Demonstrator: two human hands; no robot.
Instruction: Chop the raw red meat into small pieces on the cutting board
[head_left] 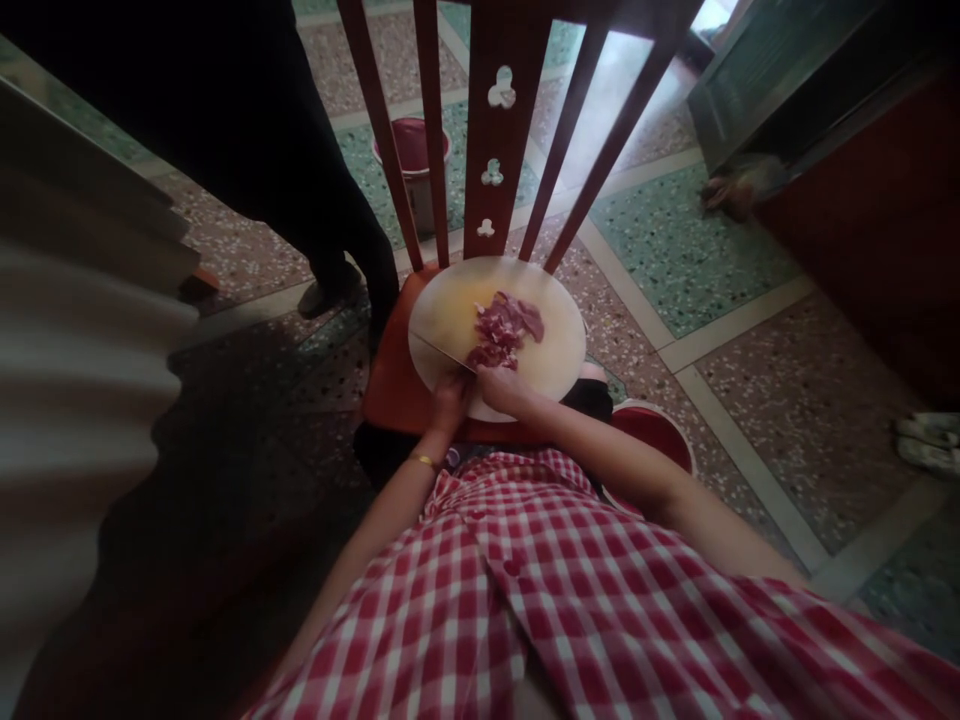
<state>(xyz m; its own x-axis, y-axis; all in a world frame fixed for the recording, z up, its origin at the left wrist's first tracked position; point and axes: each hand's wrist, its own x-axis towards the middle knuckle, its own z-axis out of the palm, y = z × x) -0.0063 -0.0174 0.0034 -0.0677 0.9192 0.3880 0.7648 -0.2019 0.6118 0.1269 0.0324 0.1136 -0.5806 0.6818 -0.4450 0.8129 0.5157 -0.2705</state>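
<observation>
Work in hand: judged to be cutting meat [510,322] on a round board [561,312]. The meat lies at the middle of the board, with one flap toward 1 o'clock. The board rests on a chair seat [391,368].

Right hand [505,390]: at 6 o'clock, beside the meat; fingers appear curled around the near end of the knife [444,352], its handle hidden. The blade runs toward 9 o'clock. Left hand [450,398]: at 7 o'clock, at the board's rim, just below the blade; its finger state cannot be determined.

Next move, by judgement: a further stroke calls for a steady piece of meat and left fingertips kept off the cutting edge.

Clearances: open board surface lies at 3 o'clock and from 10 to 11. The rim overhangs the seat at 3 o'clock. The chair back [517,135] limits reach at 12; a co-worker's leg [319,185] stands at 10.
</observation>
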